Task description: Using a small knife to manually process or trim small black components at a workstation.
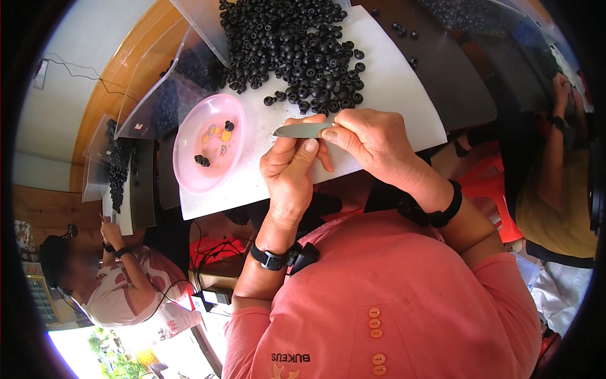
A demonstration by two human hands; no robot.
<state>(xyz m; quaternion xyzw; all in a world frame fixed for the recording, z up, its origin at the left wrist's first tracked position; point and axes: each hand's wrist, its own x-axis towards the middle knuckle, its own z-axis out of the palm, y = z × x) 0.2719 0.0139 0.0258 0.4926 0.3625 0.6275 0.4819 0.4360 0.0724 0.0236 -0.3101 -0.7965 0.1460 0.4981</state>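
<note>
My right hand [379, 142] is closed on a small knife, its fingers covering the handle. The short grey knife blade [298, 131] points left and lies across the fingers of my left hand [289, 170]. My left hand is curled, thumb raised near the blade's lower edge; what it pinches, if anything, is hidden. Both hands are over the near edge of the white tabletop [394, 82]. Just beyond them spreads a heap of small round black rubber-like parts [303, 57]. To the left sits a pink plastic bowl [184, 174] with a few such black parts in it.
A clear plastic bin [151, 110] stands behind the bowl. On the left, a person [136, 278] works at another table with black parts. Another person [562, 183] is at the right, near a dark table [451, 88] and a red stool [499, 196]. Cables [211, 256] hang below the table.
</note>
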